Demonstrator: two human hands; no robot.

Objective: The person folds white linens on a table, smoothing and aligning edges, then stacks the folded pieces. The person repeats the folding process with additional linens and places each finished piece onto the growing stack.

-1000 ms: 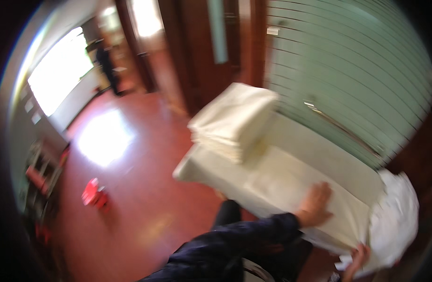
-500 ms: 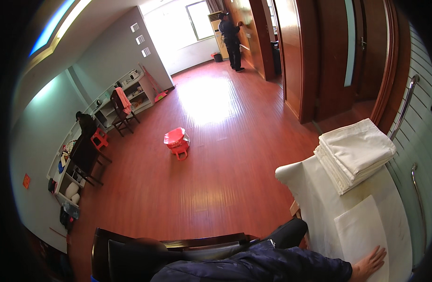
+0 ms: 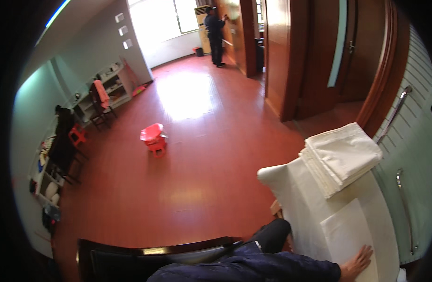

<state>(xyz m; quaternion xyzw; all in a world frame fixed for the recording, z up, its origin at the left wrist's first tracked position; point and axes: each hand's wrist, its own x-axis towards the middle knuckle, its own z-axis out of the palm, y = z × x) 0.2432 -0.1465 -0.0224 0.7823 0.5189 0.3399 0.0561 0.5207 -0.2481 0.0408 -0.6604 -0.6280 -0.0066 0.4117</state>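
My left hand (image 3: 358, 264) lies palm down at the lower right, fingers stretched out. It rests on the near part of a flat piece of white cloth (image 3: 346, 224), spread on a table under a white cover (image 3: 285, 180). Beyond that piece stands a thick stack of folded white cloths (image 3: 343, 154), whose layers show along the left side. Between the fingers I see nothing held. A dark blue sleeve covers the forearm, which reaches across from the lower middle. My right hand is outside the picture.
A dark chair (image 3: 159, 250) stands along the lower edge, near my dark-trousered knee. A red stool (image 3: 153, 136) with a bag on it stands on the wooden floor. Metal handles (image 3: 395, 115) run along the right wall. A person (image 3: 214, 35) stands by the far wooden panel.
The whole view has turned slightly, so the room, table and stool sit farther left. My left hand stays flat on the white cloth. The distant person keeps a hand at the wooden panel.
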